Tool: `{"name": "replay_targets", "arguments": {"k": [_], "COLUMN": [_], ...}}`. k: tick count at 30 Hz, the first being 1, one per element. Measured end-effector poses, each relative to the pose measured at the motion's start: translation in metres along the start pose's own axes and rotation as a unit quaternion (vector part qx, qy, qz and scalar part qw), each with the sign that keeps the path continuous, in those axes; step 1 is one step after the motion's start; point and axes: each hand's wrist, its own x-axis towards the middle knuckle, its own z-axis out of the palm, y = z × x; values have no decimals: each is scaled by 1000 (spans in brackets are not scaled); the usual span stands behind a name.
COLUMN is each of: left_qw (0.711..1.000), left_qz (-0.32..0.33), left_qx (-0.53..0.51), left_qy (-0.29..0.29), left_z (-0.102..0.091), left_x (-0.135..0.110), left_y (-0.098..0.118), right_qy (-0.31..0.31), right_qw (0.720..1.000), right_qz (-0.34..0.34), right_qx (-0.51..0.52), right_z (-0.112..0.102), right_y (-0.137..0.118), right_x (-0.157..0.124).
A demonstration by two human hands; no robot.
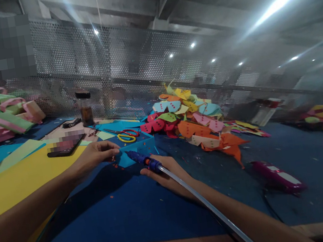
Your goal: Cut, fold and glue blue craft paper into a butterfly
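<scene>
My left hand reaches forward with its fingers closed on a small blue paper piece lying on the blue table. My right hand is wrapped round a blue glue gun with an orange ring. Its nozzle points at the blue paper piece. A clear glue stick runs back from the gun along my right forearm.
A heap of coloured paper butterflies lies just beyond the hands. Red and yellow scissors, a phone, a dark jar and yellow and blue sheets are at left. A purple tool lies at right. A perforated metal screen stands behind.
</scene>
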Motion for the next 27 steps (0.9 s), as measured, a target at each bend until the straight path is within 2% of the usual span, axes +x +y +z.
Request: {"name": "replay_targets", "arguments": {"k": [12,27], "left_qw": [1000,1000], "left_qz": [-7,-6], "left_qx": [-6,-18], "left_qy": [-3,-21], "left_z": [0,-2], "left_x": [0,1], "left_y": [0,-4], "right_qy": [-11,-10], "right_qw": [1000,1000], "right_qz": [18,20], "right_qx": [19,-6], "right_z": [0,-1], "right_y": [-1,-2], "right_x": [0,-1]}}
